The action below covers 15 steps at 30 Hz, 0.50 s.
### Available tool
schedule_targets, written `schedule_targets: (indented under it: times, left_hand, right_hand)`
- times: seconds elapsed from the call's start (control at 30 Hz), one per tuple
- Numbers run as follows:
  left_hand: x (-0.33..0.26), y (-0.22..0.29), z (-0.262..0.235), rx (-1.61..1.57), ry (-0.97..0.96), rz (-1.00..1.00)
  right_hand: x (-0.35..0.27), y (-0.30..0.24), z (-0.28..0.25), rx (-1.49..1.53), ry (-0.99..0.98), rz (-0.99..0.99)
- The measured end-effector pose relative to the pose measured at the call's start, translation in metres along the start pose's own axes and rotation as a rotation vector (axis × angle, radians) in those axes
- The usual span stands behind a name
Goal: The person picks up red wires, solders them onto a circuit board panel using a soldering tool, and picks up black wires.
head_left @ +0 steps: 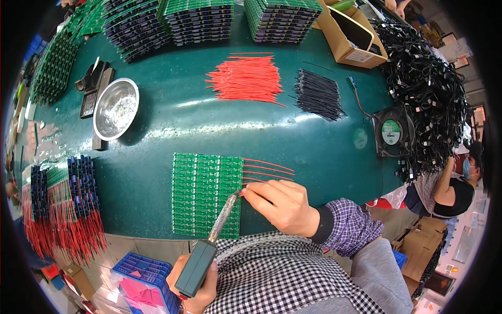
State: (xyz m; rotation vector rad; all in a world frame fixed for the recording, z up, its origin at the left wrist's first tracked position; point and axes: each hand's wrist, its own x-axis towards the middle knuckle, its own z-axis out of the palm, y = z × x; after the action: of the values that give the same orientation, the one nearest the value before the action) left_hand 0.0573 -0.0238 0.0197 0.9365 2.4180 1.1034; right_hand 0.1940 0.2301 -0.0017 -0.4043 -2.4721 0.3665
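A green sheet of joined circuit boards (206, 196) lies flat on the table before me. Several red wires stick out from the upper part of its right edge. My left hand (193, 282) is wrapped round the green handle of a soldering iron (214, 233), whose tip reaches the board's right edge. At that same spot, my right hand (282, 206) pinches a red wire (243, 192) between thumb and forefinger; the fingers hide most of that wire. Beyond the boards lie a pile of red wires (246, 78) and a smaller bundle of black wires (319, 94).
Stacked circuit boards (198, 23) line the far edge. A metal bowl (116, 109) rests tilted beside a dark stand (93, 91). Wired boards (63, 193) sit left. At right are a fan (392, 132), heaped black cables (423, 89), a cardboard box (353, 36) and another person (449, 188).
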Motion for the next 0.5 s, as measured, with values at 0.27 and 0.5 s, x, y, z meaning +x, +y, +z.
schedule_targets:
  times: [0.27,0.5]
  left_hand:
    - [-0.003,-0.006,0.000,0.023,-0.013,0.042]
    - [-0.011,-0.023,-0.002,-0.212,0.103,-0.154]
  right_hand:
    - [-0.001,0.000,0.002,0.000,0.012,0.006]
    - [0.001,0.000,0.002,-0.010,0.001,0.016]
